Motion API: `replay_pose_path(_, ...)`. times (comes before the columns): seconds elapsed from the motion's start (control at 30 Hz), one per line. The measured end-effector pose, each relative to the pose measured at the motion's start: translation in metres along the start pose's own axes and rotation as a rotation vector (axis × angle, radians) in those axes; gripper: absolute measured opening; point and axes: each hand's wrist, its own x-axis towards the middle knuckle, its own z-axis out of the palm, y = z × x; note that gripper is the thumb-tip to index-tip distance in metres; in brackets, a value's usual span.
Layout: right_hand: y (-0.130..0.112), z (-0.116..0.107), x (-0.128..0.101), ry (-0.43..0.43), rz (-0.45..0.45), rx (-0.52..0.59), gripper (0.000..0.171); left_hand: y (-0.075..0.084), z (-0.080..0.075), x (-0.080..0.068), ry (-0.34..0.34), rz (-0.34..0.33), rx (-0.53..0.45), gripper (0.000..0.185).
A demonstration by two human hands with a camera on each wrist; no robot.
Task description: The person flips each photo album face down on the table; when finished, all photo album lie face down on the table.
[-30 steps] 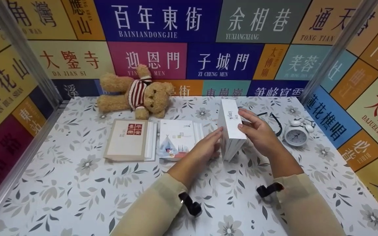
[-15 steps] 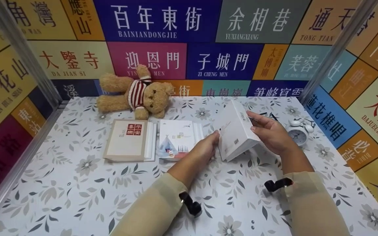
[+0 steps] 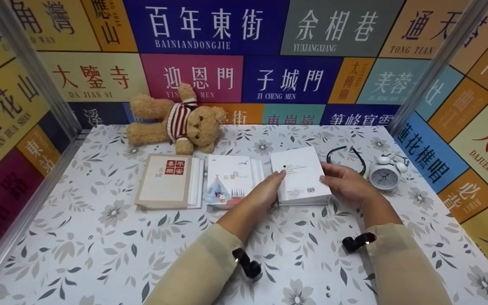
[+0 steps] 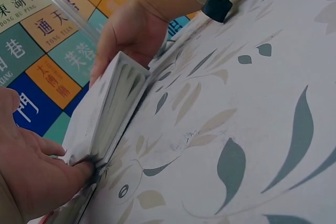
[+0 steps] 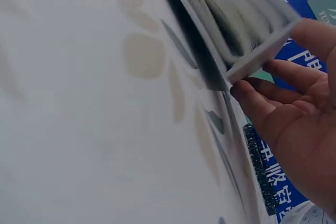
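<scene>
A white photo album (image 3: 301,178) lies nearly flat on the table, its barcode cover up and its spine to the right. My right hand (image 3: 347,182) holds the spine side, with fingertips under the spine edge in the right wrist view, where that edge (image 5: 262,53) is tipped up from the table. At the opposite side, my left hand (image 3: 265,190) pinches the album's edge, its thumb (image 4: 79,177) by the page edges. Left of it lie a second album (image 3: 229,178) with a tent picture and a beige album (image 3: 163,182) with a red square print.
A teddy bear (image 3: 184,123) in a striped shirt lies on its side at the back. Behind my right hand are a black headband (image 3: 356,156) and a white alarm clock (image 3: 384,176). Printed walls (image 3: 210,25) enclose the floral-covered table (image 3: 112,250).
The white album stood upright on its edges, spine up. It has tipped over to the right and down, so its barcode cover now faces up. My right hand went right and down with it.
</scene>
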Motion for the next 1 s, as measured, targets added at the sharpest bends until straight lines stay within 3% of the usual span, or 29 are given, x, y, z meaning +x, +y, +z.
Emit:
replay_pose_path(0.3,-0.005,0.001,-0.001,0.008,0.004,-0.059,0.070,-0.001,-0.001,0.002,-0.127,-0.011,-0.071,0.072)
replay_pose_path(0.43,-0.017,0.008,-0.002,0.119,-0.004,-0.097,0.068,0.003,-0.003,0.000,-0.134,-0.017,-0.101,0.069)
replay_pose_path(0.57,-0.036,0.024,-0.002,0.291,-0.080,-0.140,0.058,0.012,-0.010,-0.005,-0.063,0.039,-0.078,0.064)
replay_pose_path(0.67,-0.051,0.042,-0.002,0.345,-0.152,-0.183,0.054,0.021,-0.021,-0.010,0.003,0.083,-0.009,0.067)
replay_pose_path(0.83,-0.065,0.073,0.006,0.312,-0.172,-0.232,0.052,0.030,-0.049,-0.018,0.048,0.114,0.085,0.070)
replay_pose_path(1.0,-0.071,0.100,0.023,0.201,-0.161,-0.209,0.052,0.036,-0.083,-0.025,0.090,0.218,0.134,0.073)
